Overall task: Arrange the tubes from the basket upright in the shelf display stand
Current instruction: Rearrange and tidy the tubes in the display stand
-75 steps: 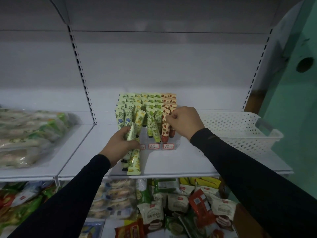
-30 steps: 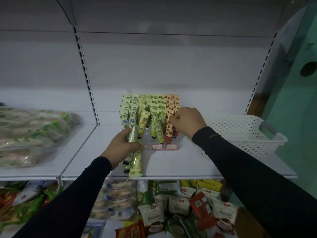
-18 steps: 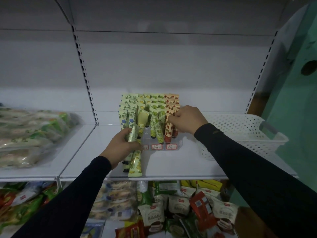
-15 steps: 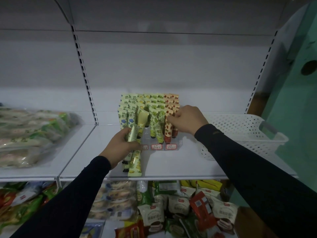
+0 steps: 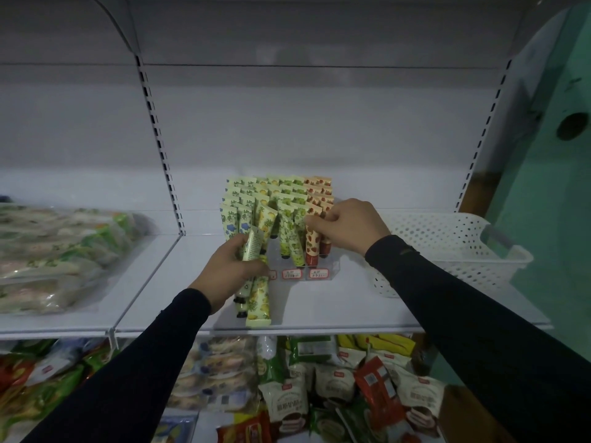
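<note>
Barely anything differs from half a second ago. The left hand (image 5: 228, 270) still grips a few tubes (image 5: 256, 276) just in front of the display stand (image 5: 316, 273); the right hand (image 5: 348, 227) stays pinching a red tube (image 5: 311, 247) in the stand's front row. The white basket (image 5: 454, 251) sits beside it on the right.

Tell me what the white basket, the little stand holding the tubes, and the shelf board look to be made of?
The white basket looks like moulded plastic: matte, with regular round holes in its walls. The display stand seems clear acrylic or similar plastic: you see the shelf through its front, behind the price labels. The shelf board looks like white painted sheet metal, smooth with a thin folded edge, though that is a guess.
</note>
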`<state>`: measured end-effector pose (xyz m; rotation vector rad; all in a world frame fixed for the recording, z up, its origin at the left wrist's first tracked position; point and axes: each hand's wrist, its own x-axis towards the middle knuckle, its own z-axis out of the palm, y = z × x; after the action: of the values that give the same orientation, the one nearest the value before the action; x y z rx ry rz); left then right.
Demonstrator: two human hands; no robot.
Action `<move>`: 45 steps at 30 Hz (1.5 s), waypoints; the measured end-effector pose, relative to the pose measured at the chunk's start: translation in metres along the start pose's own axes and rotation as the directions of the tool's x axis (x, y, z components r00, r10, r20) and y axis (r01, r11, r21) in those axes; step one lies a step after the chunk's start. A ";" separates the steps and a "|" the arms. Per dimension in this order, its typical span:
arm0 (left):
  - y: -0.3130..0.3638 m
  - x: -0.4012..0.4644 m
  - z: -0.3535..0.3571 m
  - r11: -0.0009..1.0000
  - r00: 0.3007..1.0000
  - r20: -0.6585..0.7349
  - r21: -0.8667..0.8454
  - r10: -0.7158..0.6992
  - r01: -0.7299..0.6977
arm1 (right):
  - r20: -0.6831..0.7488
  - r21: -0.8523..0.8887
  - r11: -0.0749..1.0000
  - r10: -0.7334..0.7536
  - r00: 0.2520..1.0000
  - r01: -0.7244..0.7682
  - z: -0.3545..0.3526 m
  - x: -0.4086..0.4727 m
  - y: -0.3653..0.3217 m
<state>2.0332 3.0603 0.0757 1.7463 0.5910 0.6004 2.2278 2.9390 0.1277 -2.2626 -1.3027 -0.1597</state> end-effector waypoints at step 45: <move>-0.022 -0.009 -0.044 0.961 0.955 -0.218 -0.234 -0.203 0.151 | -0.122 0.438 0.890 -0.084 0.989 0.130 -0.014 -0.003 -0.068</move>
<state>1.9953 3.0908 0.0640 1.4100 0.8121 0.7258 2.1717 2.9574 0.1647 -1.7743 -1.2615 -0.0080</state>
